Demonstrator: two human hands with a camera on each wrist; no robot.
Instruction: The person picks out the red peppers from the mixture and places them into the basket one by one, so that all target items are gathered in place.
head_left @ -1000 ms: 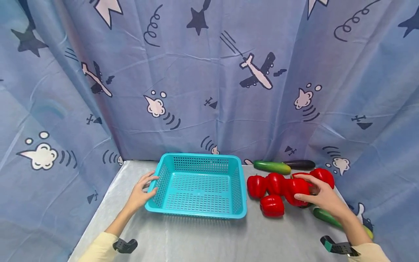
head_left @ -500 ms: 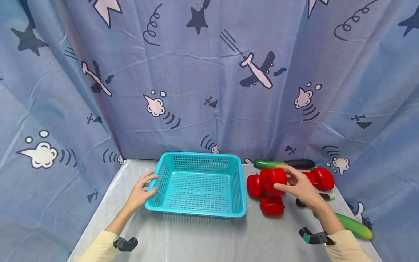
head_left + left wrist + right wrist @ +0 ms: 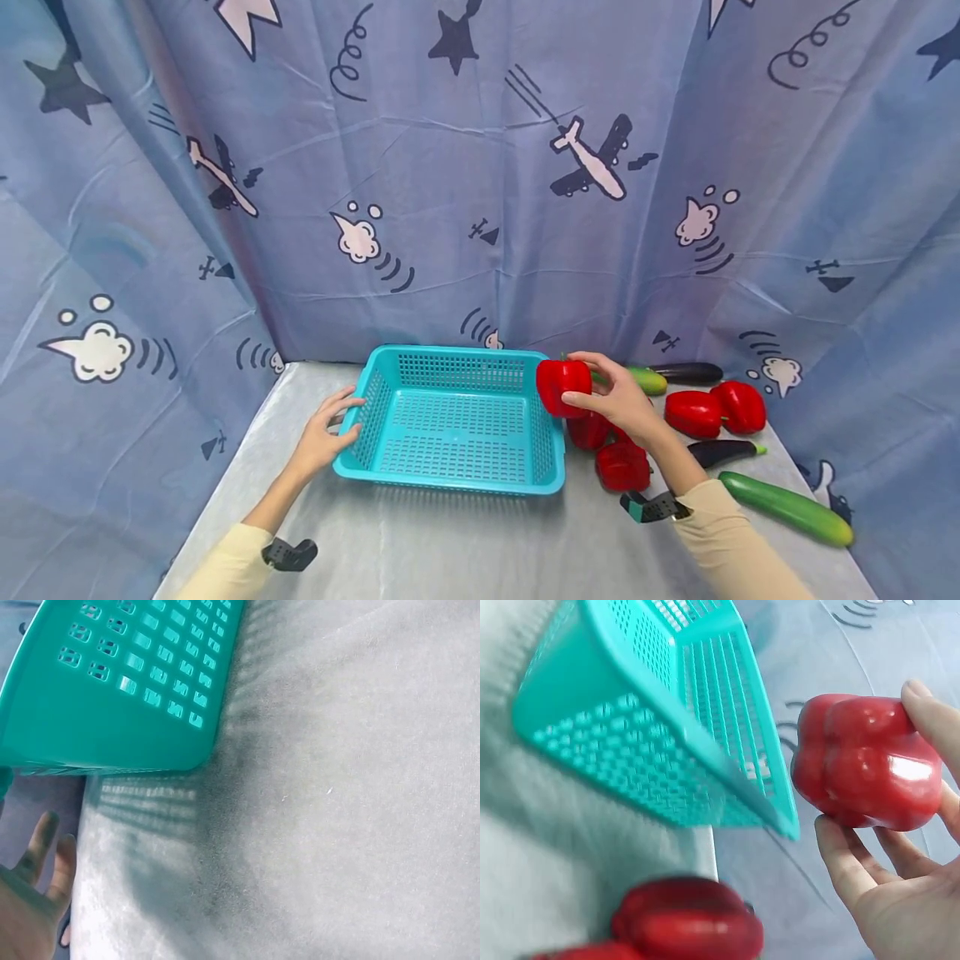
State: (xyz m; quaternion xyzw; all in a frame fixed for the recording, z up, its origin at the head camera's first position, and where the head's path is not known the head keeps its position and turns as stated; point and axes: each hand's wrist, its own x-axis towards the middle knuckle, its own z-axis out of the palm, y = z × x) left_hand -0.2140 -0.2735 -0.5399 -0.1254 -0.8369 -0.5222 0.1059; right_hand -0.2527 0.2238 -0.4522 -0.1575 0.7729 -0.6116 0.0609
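My right hand (image 3: 621, 402) holds a red bell pepper (image 3: 561, 387) between thumb and fingers, raised at the right rim of a turquoise plastic basket (image 3: 450, 485). In the right wrist view, the held pepper (image 3: 870, 761) shows its lobed side, just outside the basket's edge. No vegetables are visible inside the basket. My left hand (image 3: 318, 440) is at the basket's left rim, thumb and fingers spread with the tips at the edge. Part of that hand (image 3: 30, 900) appears in the left wrist view; its contact with the rim is hidden there.
Right of the basket lie more red bell peppers (image 3: 624, 467), with two others (image 3: 693, 414) farther right. A cucumber (image 3: 647, 381) and an eggplant (image 3: 688, 373) lie along the back. Another eggplant (image 3: 722, 452) and cucumber (image 3: 787, 508) lie at the right. A patterned curtain (image 3: 450, 208) stands behind.
My right hand has lifted the bell pepper from the pile and carried it left and up to the basket's right rim. My left hand and the basket stay put.
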